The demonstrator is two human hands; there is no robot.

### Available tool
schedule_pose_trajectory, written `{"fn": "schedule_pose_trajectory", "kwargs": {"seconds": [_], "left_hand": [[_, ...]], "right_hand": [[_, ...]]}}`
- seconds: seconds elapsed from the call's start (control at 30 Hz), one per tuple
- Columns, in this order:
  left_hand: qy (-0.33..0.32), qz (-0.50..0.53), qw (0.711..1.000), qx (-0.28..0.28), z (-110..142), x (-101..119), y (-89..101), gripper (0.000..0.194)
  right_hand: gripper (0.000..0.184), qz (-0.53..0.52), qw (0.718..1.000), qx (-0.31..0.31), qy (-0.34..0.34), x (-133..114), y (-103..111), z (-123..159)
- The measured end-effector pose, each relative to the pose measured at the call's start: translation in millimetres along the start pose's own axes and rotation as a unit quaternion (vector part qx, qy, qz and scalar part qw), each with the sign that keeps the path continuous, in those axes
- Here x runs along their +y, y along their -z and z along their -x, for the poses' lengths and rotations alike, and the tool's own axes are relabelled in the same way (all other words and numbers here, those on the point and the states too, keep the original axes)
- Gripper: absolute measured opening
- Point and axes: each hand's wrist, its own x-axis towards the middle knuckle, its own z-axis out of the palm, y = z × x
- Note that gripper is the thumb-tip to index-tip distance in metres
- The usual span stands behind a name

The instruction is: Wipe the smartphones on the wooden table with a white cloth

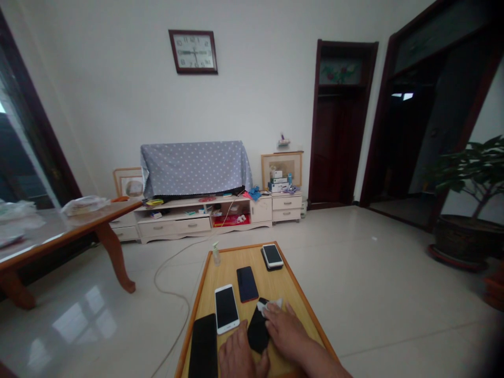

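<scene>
A low wooden table [293, 294] bears several phones. My left hand [238, 354] grips the near end of a black phone [256, 332] lying at the table's near edge. My right hand [285, 331] presses a small white cloth [269, 305] onto that phone's far end, fingers curled over the cloth. A white phone [226, 308] lies just left of it, a large black phone [203, 346] further left, and a dark phone with a red rim [247, 283] beyond. Two stacked phones [272, 256] sit at the far right corner, a small spray bottle [216, 254] at the far left.
A larger wooden table [79, 223] stands at the left with bags on it. A white cable [169, 278] trails over the tiled floor. A TV stand [197, 215] with a cloth-covered set lines the far wall. A potted plant [468, 210] stands right, by dark doorways.
</scene>
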Motion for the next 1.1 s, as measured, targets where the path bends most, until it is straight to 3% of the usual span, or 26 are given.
{"fn": "schedule_pose_trajectory", "kwargs": {"seconds": [0.1, 0.27, 0.47, 0.7, 0.9, 1.1], "left_hand": [[0.004, 0.008, 1.0, -0.019, 0, -1, 1.1, 0.067], [0.025, 0.004, 0.998, -0.049, -1, 0, 3.3, 0.062], [0.014, -0.005, 1.0, -0.024, -1, 7, 8.6, 0.066], [0.009, 0.016, 0.998, -0.065, -2, 2, 11.6, 0.07], [-0.003, 0.011, 1.0, -0.009, 1, 3, 9.5, 0.062], [0.002, 0.043, 0.998, -0.043, 1, -4, 6.6, 0.062]], "right_hand": [[0.045, 0.012, 1.0, 0.0, 0.021, -7, -3, 3], [0.037, 0.029, 0.992, -0.064, 0.101, -29, -9, 13], [0.045, 0.028, 1.0, 0.006, -0.009, -7, 10, 7], [0.036, 0.042, 0.995, -0.053, 0.079, -31, 5, 18], [0.044, 0.049, 0.999, 0.003, -0.006, -12, 15, 9], [0.039, 0.043, 0.997, -0.031, 0.048, -37, -1, 16]]}}
